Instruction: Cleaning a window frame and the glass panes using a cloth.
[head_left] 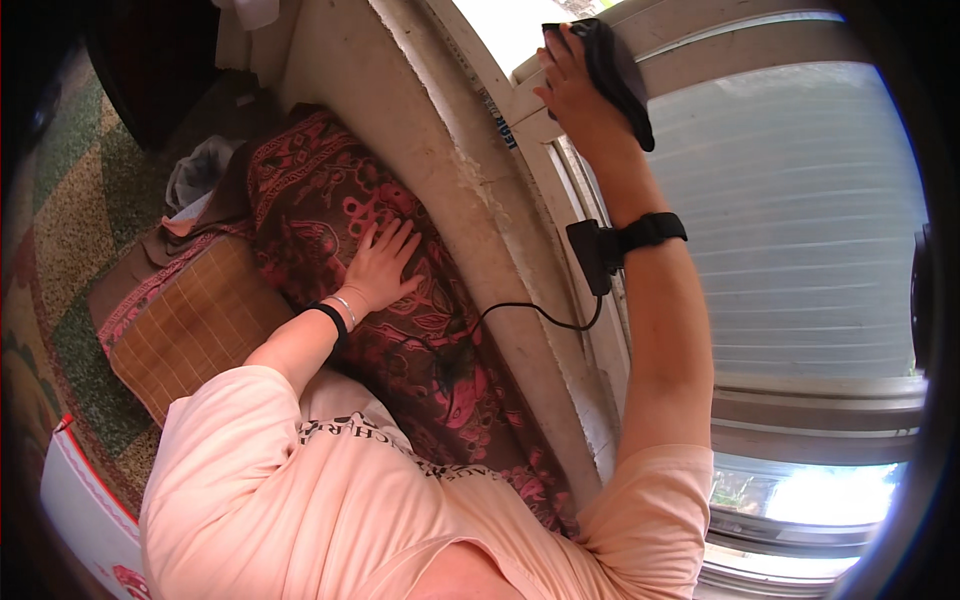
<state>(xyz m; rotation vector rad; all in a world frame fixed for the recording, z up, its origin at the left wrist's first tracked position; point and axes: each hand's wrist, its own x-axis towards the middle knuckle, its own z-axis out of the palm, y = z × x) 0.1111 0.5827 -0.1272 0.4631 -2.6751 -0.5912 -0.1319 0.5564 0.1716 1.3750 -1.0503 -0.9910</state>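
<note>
My right hand (580, 95) reaches up to the white window frame (745, 50) and holds a black cloth (618, 78) against it. Part of the cloth hangs past the back of the hand, and the palm side is hidden. Lower and to the left, my left hand (380, 270) lies with fingers spread on a dark red and pink patterned cover (430, 345). This cover drapes over a long padded seat back beside the wall. Both wrists wear black bands; a cable runs from the box on the right one.
A rough pale ledge (450, 170) runs between the cover and the window. Ribbed translucent panes (780, 230) fill the right side. A brown woven mat (205, 320) lies on the seat, near a plastic bag (200, 172). Patterned floor (95, 190) shows at far left.
</note>
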